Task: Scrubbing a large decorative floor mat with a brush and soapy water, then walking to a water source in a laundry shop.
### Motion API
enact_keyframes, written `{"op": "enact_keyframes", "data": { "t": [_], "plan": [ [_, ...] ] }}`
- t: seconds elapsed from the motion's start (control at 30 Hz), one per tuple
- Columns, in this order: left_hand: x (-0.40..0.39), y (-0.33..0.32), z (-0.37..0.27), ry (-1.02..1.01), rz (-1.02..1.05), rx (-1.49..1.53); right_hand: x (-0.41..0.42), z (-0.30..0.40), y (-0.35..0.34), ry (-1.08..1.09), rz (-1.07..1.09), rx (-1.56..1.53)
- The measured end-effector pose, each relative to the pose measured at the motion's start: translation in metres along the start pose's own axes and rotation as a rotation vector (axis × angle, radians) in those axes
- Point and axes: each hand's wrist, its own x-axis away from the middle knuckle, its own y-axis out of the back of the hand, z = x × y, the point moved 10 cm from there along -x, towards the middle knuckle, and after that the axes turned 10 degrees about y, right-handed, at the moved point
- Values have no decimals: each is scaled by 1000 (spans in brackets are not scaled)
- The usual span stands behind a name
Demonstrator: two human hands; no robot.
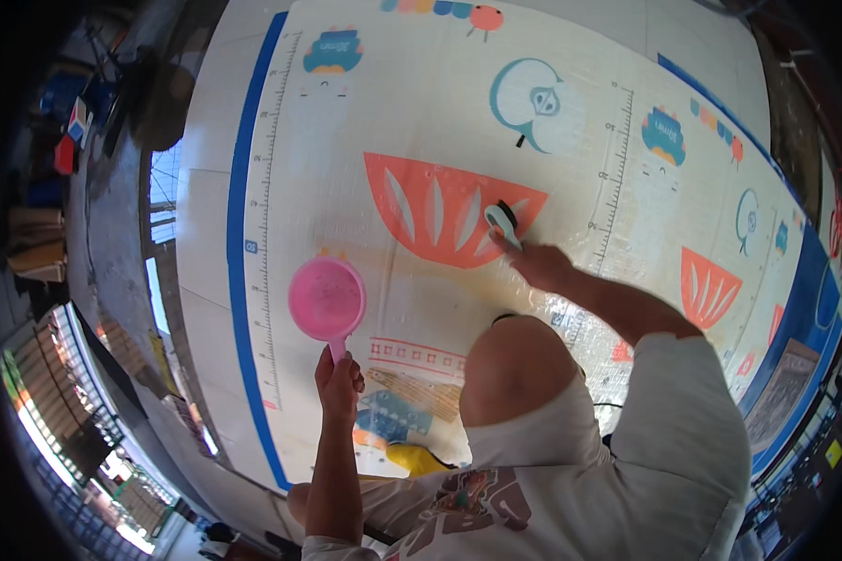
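Note:
My left hand (339,382) grips the handle of a pink plastic dipper (327,298), held above the left part of a printed play mat (428,91). Some liquid seems to be in its bowl. My right hand (537,263) is closed around the handle of a white scrub brush (503,223) with dark bristles. The brush is at the right side of the mat's red half-round print (442,210). Wet patches shine on the mat around and below my right forearm. My bare knee is between the two arms.
A blue strip (237,210) edges the mat at left. Yellow footwear (417,459) shows beside my leg. A grey rectangular mat (782,396) lies on a blue surface at right. Red and blue objects and brown boxes (36,242) stand at far left.

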Motion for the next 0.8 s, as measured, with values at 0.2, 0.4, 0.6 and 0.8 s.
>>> {"op": "enact_keyframes", "data": {
  "t": [0.2,0.4,0.6,0.8],
  "plan": [
    [47,-9,-62,5,-31,57,-10,-15,55,-112,-227,116],
    [110,-27,-137,-66,107,146,-19,-53,103,-398,-507,-96],
    [128,-4,-177,-108,72,102,-37,-19,2,-87,23,-154],
    [107,-12,-171,-96,45,110,-5,-206,171,-852,-735,-48]
  ]
}}
